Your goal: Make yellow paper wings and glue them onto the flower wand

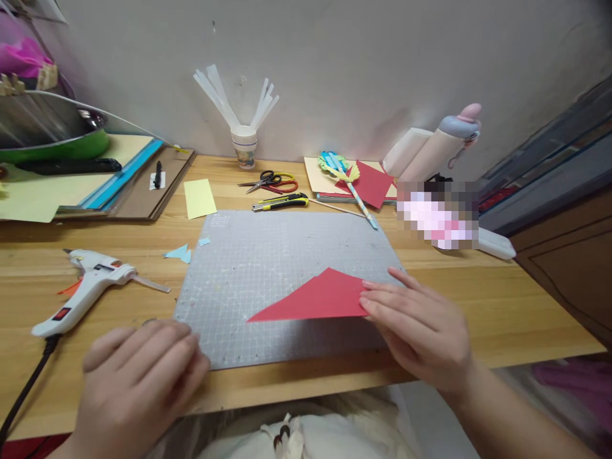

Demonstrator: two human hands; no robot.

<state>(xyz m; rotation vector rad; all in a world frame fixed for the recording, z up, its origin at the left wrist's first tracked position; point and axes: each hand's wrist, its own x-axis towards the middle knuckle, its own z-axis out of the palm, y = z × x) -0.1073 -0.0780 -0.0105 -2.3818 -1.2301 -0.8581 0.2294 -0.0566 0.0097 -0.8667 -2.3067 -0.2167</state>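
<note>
A folded sheet of red paper (pixel 318 296), roughly triangular with its long point towards the left, is pinched at its right end by my right hand (pixel 421 328). It is held just over the grey cutting mat (pixel 248 268) and casts a shadow there. My left hand (pixel 143 376) is curled closed by the mat's front left corner, apart from the paper. No object shows in its fingers, though the palm is hidden. Left of the mat lies a white glue gun (pixel 90 287) with a glue stick in its rear.
Scissors (pixel 268 183) and a yellow utility knife (pixel 281 202) lie behind the mat. A paper cup (pixel 246 150) holds white strips. Blue paper scraps (pixel 179 253), a yellow sheet (pixel 199 198), a paper flower (pixel 337 164) and a bottle (pixel 433 150) are around. The glue gun's cord (pixel 29 389) runs down left.
</note>
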